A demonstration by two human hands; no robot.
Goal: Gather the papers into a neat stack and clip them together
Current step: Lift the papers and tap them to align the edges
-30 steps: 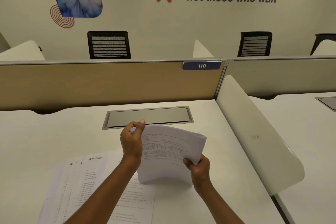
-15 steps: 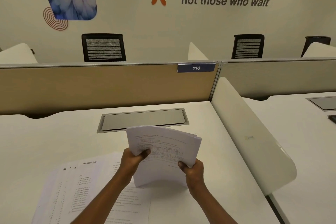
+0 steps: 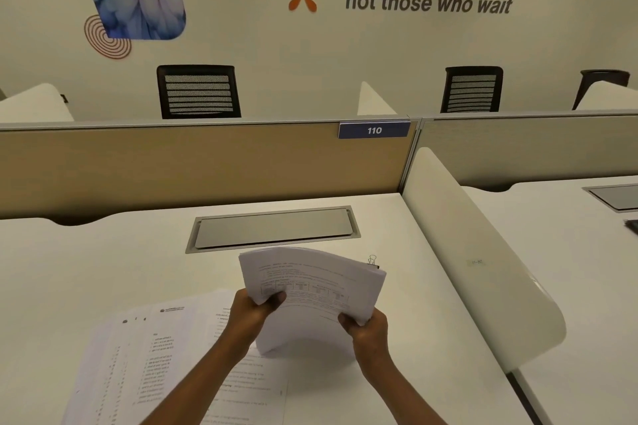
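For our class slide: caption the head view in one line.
Both hands, left hand and right hand, hold a paper stack upright over loose sheets.

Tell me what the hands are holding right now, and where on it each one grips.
A paper stack: left hand has its grip on the left edge, right hand on the lower right corner.

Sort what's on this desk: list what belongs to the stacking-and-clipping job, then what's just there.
Job:
stack, held on edge by left hand and right hand
binder clip at the stack's far corner
loose sheets flat on the desk

Just there:
cable hatch
side divider
number plate
chairs
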